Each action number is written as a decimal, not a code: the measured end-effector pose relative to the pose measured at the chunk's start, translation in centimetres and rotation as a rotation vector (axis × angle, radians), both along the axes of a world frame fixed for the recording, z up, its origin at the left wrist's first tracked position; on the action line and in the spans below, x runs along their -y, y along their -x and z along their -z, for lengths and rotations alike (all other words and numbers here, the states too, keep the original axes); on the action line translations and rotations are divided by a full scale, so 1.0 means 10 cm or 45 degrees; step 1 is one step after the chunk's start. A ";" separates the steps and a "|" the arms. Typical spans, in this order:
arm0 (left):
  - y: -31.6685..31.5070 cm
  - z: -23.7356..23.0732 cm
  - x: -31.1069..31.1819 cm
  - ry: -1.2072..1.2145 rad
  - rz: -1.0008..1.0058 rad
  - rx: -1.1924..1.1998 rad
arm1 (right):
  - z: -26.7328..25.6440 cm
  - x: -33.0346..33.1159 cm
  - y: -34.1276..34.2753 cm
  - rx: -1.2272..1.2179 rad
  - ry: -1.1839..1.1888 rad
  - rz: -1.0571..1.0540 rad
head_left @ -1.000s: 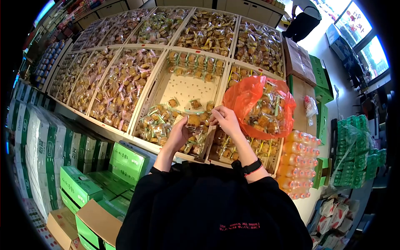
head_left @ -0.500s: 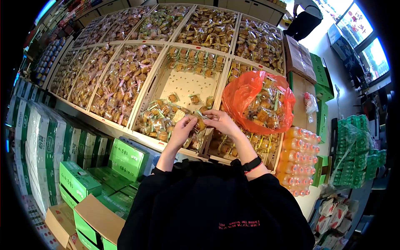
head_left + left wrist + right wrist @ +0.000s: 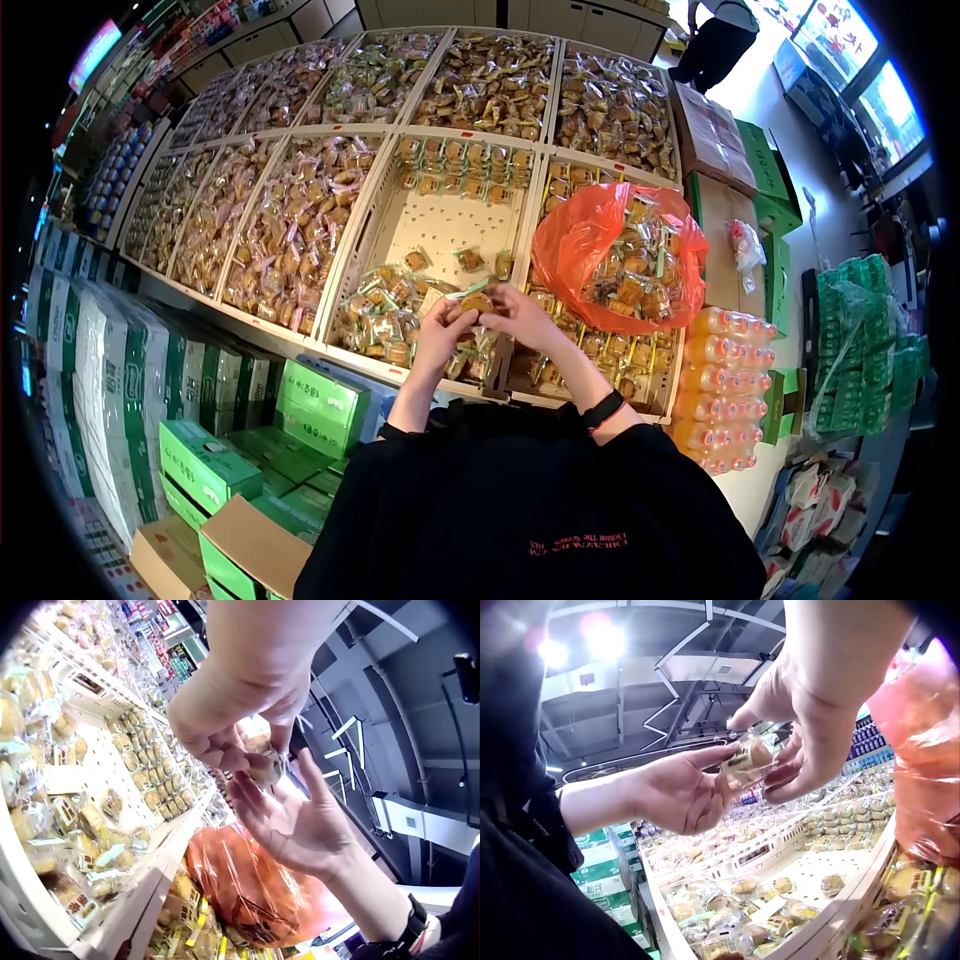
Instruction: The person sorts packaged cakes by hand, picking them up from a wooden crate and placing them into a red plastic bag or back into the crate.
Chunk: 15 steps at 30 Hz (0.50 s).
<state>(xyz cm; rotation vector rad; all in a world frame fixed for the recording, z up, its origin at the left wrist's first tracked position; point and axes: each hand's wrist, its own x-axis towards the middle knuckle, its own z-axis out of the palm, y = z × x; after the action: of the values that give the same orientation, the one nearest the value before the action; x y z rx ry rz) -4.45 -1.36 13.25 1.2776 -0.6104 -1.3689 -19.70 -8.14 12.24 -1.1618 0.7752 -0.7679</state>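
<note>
The left hand (image 3: 442, 330) pinches a wrapped cake (image 3: 748, 760) between thumb and fingers; its thumb lies along the near side of the wrapper, and dark print shows on the clear film. The right hand (image 3: 525, 320) is beside it, thumb and fingers apart around the far side of the cake; the fingertips are at the wrapper, though whether they touch it I cannot tell. The cake is held up above the front part of a pale crate (image 3: 440, 225), near its right wall; under the hands lies a loose pile (image 3: 385, 320) of similar packets, with a pale card (image 3: 769, 909) among them; three single packets sit just behind the pile, and neat rows (image 3: 465, 160) stand at the back, past a bare stretch of perforated floor.

To the right, a red bag (image 3: 575, 240), its mouth open and packets showing inside, rests on the next crate's packets; more full crates spread to the left and behind. Orange bottles (image 3: 720, 400) are packed together beyond the crates on the right; green boxes (image 3: 320, 405) lie at the near left; a dark band (image 3: 603, 410) circles the right wrist; another person (image 3: 715, 50) stands at the far right.
</note>
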 end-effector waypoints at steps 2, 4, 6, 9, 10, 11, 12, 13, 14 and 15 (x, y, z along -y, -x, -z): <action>0.05 0.04 0.05 -0.014 0.040 0.116 | 0.08 0.02 0.06 -0.264 0.116 -0.209; 0.03 0.08 0.12 0.023 0.106 0.238 | 0.12 0.05 0.11 -0.236 0.083 -0.192; -0.06 0.11 0.20 -0.147 0.288 0.563 | 0.14 0.04 0.15 -0.234 -0.052 -0.093; -0.09 0.12 0.28 0.143 0.312 0.962 | 0.37 0.09 0.16 -0.211 -0.019 0.066; -0.09 0.07 0.31 0.378 0.325 1.284 | 0.36 0.12 0.17 -0.370 0.080 0.131; -0.10 0.04 0.35 0.624 0.333 1.597 | 0.35 0.18 0.20 -0.477 0.061 -0.009; -0.13 0.05 0.40 0.629 0.353 1.596 | 0.35 0.19 0.20 -0.474 0.051 0.007; -0.18 0.07 0.45 0.706 0.606 1.621 | 0.31 0.21 0.18 -0.642 0.189 -0.066; -0.22 0.11 0.52 0.782 0.860 1.636 | 0.30 0.25 0.15 -0.810 0.327 -0.142; -0.25 0.19 0.60 0.878 0.851 1.666 | 0.29 0.28 0.11 -0.788 0.294 -0.184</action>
<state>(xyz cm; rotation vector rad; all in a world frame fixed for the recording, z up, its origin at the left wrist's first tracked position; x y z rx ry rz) -1.97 -7.33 11.33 1.2789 -2.3218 -0.4644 -20.82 -10.90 9.32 -1.6794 1.1132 -0.3758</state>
